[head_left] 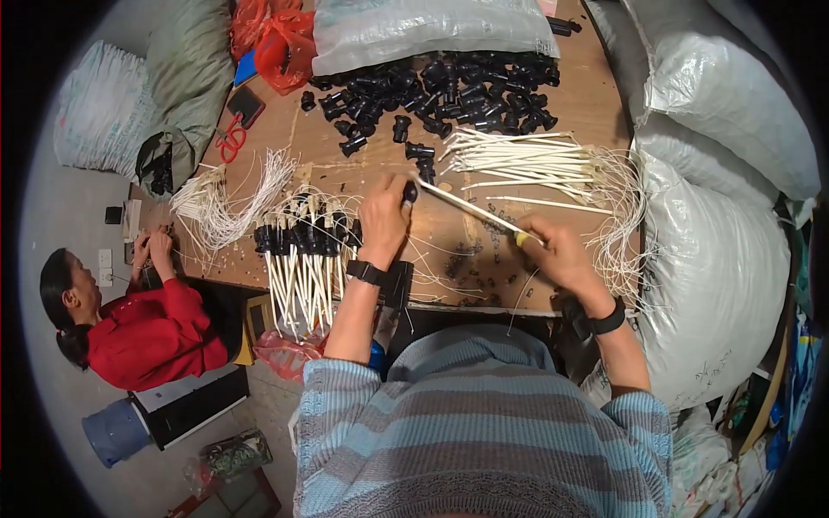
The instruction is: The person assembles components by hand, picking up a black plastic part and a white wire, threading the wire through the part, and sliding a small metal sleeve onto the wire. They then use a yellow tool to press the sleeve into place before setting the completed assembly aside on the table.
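Above the wooden table, my left hand (385, 216) is closed around a small black plastic socket (410, 192). My right hand (557, 252) grips the lower end of a slim white tube (466, 205), and something yellow shows at its fingertips. The tube slants up to the left, its far tip close to the black socket; whether they touch I cannot tell. Just left of my left forearm, a bunch of white tubes with black sockets (306, 237) hangs over the table edge. Loose black sockets (449, 91) lie heaped at the far side. Plain white tubes with thin wires (527, 164) are stacked at right.
A white woven sack (432, 30) lies behind the heap; big sacks (708, 276) crowd the right. Bundled white wires (233, 207), red scissors (230, 138) and a red plastic bag (285, 47) lie at left. A person in red (160, 332) works at the left table end.
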### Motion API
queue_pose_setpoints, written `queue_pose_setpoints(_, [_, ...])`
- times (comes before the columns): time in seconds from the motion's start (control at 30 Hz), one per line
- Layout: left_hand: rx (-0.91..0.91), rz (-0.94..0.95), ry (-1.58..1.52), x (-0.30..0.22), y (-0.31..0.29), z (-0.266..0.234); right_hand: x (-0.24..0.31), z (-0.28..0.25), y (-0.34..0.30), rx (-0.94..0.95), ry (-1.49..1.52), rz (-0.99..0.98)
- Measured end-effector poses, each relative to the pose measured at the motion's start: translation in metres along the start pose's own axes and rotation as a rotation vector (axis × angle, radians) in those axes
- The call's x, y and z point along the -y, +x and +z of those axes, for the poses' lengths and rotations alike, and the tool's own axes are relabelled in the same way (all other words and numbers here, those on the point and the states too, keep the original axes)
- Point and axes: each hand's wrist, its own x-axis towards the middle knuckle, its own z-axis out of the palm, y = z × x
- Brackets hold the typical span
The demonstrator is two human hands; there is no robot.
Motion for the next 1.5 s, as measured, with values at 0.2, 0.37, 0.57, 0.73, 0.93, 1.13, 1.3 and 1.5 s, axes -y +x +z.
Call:
queue_pose_setpoints(0.2, [-0.027,-0.626,-1.352,-0.005,-0.014,0.005,-0.016,0.010,-0.020,-0.185,0.218,0.218])
queue_pose_setpoints(0.37, [-0.005,-0.751,-1.506,-0.020,-0.016,-0.004,-0.009,0.013,-0.022,-0.172,0.189,0.202])
queue_pose_setpoints(0.57, [0.214,-0.658,-1.387,-0.021,-0.016,-0.015,-0.007,0.011,-0.025,-0.131,0.183,-0.016])
queue_pose_setpoints(0.73, [0.238,-0.700,-1.540,-0.015,-0.019,-0.008,-0.003,0.004,-0.031,-0.144,0.222,0.040])
queue_pose_setpoints(0.93, [0.383,-0.296,-1.016,-0.027,-0.025,-0.010,0.000,0.006,-0.028,-0.036,-0.218,-0.182])
queue_pose_setpoints(1.13, [0.274,0.483,-0.255,-0.092,-0.030,-0.042,0.003,0.038,0.003,-0.310,-0.284,-0.183])
queue_pose_setpoints(1.3, [0.103,0.198,-0.514,-0.052,-0.047,-0.028,-0.010,0.010,-0.002,-0.164,0.230,-0.163])
queue_pose_setpoints(1.5, [0.297,-0.386,-0.708,-0.031,-0.061,0.002,0.007,0.000,-0.021,-0.148,0.212,-0.033])
